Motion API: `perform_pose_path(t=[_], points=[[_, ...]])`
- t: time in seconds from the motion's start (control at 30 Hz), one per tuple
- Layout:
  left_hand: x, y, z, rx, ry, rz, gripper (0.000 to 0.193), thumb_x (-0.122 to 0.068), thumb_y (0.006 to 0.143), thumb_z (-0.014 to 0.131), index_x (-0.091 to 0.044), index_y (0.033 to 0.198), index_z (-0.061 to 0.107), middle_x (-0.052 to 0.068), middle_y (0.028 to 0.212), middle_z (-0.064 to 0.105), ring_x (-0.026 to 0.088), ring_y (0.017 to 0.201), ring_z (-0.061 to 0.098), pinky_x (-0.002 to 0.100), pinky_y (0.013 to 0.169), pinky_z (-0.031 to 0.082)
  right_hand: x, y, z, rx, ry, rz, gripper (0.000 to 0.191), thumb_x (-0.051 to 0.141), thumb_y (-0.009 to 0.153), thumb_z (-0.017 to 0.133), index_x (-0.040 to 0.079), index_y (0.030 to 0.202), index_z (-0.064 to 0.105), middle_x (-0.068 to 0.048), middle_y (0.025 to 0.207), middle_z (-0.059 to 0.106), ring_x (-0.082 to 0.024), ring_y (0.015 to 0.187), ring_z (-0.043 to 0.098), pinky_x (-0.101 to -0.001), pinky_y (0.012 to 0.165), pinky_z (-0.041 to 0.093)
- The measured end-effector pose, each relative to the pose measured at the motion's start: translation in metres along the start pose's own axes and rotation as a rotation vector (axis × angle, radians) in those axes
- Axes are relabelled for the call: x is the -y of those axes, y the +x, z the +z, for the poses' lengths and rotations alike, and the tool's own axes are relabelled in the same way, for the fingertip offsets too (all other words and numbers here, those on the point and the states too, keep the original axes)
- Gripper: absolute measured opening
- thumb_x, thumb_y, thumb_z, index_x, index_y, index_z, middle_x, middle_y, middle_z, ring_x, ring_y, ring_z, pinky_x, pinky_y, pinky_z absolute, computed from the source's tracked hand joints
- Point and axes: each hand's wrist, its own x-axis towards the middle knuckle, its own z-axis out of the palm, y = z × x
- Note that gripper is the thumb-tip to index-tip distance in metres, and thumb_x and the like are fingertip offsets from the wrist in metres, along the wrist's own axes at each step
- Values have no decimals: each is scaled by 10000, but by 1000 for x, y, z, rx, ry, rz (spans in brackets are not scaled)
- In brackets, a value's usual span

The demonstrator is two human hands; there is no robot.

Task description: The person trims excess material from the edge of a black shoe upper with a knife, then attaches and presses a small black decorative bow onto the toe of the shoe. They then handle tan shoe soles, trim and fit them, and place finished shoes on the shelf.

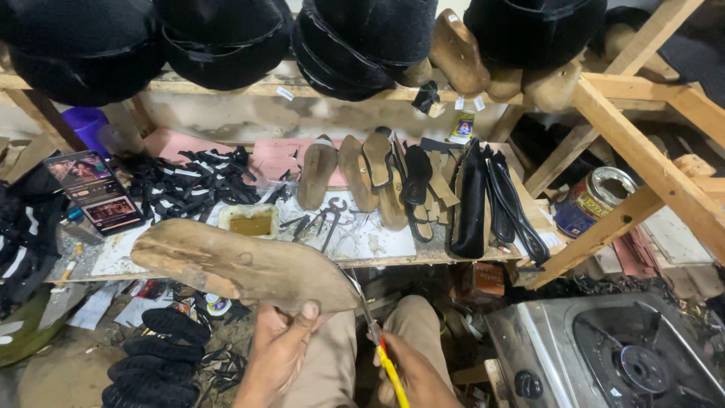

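Observation:
My left hand (278,346) grips a long wooden shoe last (234,264) from below, thumb on its near end, holding it sole-up and pointing left over my lap. My right hand (411,374) holds a thin tool with a yellow and red handle (391,370), its metal tip reaching up toward the pointed end of the last. On the low workbench (423,255) beyond lie metal pincers (325,219), a small tray of brownish glue (251,222) and a row of tan soles (355,177).
A phone (94,191) with a lit screen leans at the left of the bench beside a heap of black straps (189,181). An open tin (593,200) sits on the right. A gas stove (627,355) stands at the lower right. Black shoe uppers hang on the shelf above.

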Motion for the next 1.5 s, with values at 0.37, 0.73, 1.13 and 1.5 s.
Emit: perform_pose_path(t=[0.37, 0.73, 1.13, 1.5], points=[[12, 1, -37, 134, 13, -84, 681, -122, 883, 703, -61, 1454, 336, 124, 1370, 539, 279, 1247, 574, 541, 1026, 512, 71, -10, -6, -21, -195, 52, 502, 101, 883, 656, 61, 1382, 621, -141, 915, 743, -140, 873, 713, -269, 808, 550], [17, 0, -60, 195, 72, -169, 625, -76, 966, 707, 101, 1478, 395, 250, 1276, 594, 316, 1093, 536, 490, 900, 404, 108, 1, -2, -30, -113, 110, 431, 42, 825, 682, 51, 1256, 670, -57, 726, 739, -93, 660, 740, -227, 624, 558], [21, 1, -63, 136, -18, -93, 696, -95, 897, 695, -18, 1484, 329, 138, 1378, 541, 244, 1254, 555, 437, 1054, 461, 84, 21, 4, -24, -132, 7, 392, 0, 790, 803, -23, 1170, 710, -94, 806, 756, -99, 757, 716, -252, 703, 578], [14, -13, -47, 228, 388, -319, 837, -144, 825, 800, -18, 1505, 329, 162, 1389, 604, 248, 1261, 609, 393, 1003, 539, 122, 155, -31, -365, -706, 183, 548, 330, 929, 715, 7, 1345, 562, -222, 962, 742, -309, 868, 692, -414, 789, 532]])
